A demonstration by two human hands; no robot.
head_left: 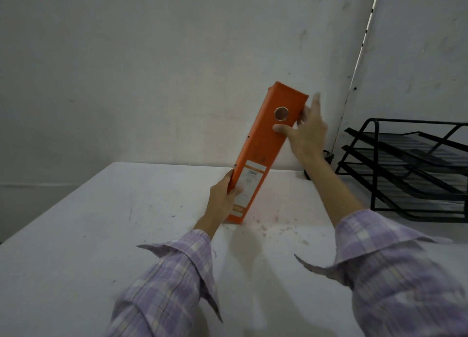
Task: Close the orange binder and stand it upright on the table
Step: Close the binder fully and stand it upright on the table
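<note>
The orange binder (263, 149) is closed and stands on its lower end on the white table (101, 222), leaning to the right, spine with finger hole and white label facing me. My left hand (222, 197) grips its lower left edge near the label. My right hand (304, 131) holds the upper right side, thumb pressed on the spine just below the hole, fingers wrapped behind the cover.
A black three-tier wire paper tray (410, 169) stands at the right on the table. A grey wall (152, 70) rises close behind the table's far edge. Small crumbs of debris (278, 229) lie in front of the binder.
</note>
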